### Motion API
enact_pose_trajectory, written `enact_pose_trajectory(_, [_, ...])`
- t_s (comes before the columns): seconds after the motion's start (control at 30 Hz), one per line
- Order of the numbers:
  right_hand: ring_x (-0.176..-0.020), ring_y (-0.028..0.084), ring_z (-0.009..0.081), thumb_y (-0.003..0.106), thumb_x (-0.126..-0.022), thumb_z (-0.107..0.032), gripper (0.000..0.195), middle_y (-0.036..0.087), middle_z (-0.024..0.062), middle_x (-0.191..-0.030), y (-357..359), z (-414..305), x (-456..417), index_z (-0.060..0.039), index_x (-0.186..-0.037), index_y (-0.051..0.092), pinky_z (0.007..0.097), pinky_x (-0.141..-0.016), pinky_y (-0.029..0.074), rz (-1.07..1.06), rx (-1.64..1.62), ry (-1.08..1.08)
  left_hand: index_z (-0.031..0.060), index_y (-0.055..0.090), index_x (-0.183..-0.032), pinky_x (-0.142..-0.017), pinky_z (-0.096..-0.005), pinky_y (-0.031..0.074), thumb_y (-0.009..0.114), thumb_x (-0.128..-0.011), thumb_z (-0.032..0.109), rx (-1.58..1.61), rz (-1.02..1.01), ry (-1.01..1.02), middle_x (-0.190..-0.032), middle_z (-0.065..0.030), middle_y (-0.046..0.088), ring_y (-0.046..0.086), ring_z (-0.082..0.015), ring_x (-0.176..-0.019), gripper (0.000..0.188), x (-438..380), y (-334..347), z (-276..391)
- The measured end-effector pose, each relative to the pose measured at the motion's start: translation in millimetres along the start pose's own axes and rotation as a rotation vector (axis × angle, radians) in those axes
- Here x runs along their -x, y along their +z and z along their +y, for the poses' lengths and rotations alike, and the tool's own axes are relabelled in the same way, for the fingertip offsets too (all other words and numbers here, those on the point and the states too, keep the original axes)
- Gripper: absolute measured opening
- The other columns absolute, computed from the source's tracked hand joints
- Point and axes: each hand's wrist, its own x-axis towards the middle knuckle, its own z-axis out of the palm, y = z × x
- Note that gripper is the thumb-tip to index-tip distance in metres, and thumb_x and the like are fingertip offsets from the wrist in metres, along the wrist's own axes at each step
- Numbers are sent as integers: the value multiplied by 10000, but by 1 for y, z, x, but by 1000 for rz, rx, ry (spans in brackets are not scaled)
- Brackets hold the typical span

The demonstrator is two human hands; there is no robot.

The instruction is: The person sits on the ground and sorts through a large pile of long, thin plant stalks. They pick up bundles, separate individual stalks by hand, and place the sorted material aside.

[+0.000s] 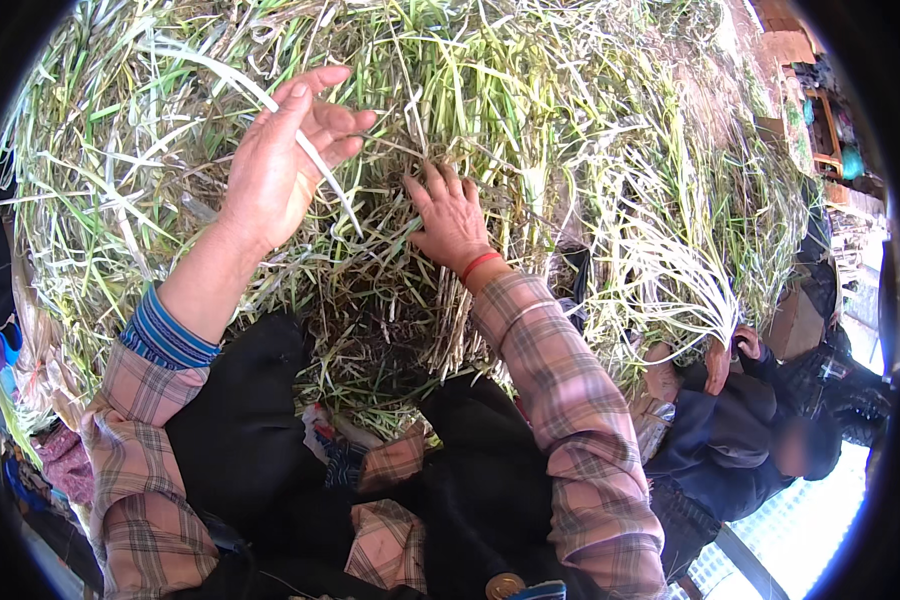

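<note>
A long pale stalk (229, 73) crosses the palm of my left hand (281, 161), caught behind the thumb. This hand is raised above the heap of cut green and yellowed plants (487, 90), with its fingers loosely apart. To its right, my right hand (454, 210) lies palm down on tangled, dry stems, fingers spread and tips bent down among them. Whether it grips any stems is hidden. Below it, a bunch of straight, straw-coloured stems (454, 315) hangs toward my knees. Dark, matted plant matter (367, 322) fills the hollow between my legs.
At the right sits another person in dark clothing (727, 435), whose hand (716, 366) holds a fanned bundle of pale strands (690, 277). Cardboard (795, 326) stands behind that person. Plastic sacking (41, 360) and a purple patterned cloth (66, 457) lie at the left.
</note>
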Motion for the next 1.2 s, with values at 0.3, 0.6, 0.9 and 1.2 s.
enact_pose_trajectory(0.3, [-1247,335,371,731,-622,-198,995,192,248,-1406,38,102,71,-76,-1404,129,367,-1023,343,374,-660,802,46,561,-1056,-442,-144,291,463,-927,200,120,44,-175,-790,-15,535,419,-32,-558,223,2,-10,1])
enact_pose_trajectory(0.6, [-985,560,221,690,-663,-147,710,551,198,-1114,-70,74,80,101,-1248,372,305,-869,440,538,-1105,288,-15,536,-1061,-433,-137,275,482,-908,185,-60,26,46,-785,-10,485,358,-34,-556,258,9,-4,48])
enact_pose_trajectory(0.9, [-965,561,378,636,-688,-146,751,507,250,-1083,-71,26,62,-67,-1347,284,429,-874,451,-4,-537,363,30,438,-1137,-458,-162,258,402,-955,215,-83,-60,115,-750,6,409,326,-35,-559,262,78,25,93])
enact_pose_trajectory(1.2, [-857,588,326,610,-742,-137,487,506,185,-987,-77,25,79,-91,-1203,460,414,-752,483,120,-573,235,115,329,-1291,-590,-287,479,319,-973,309,-220,145,78,-688,3,471,506,-87,-599,372,139,64,84])
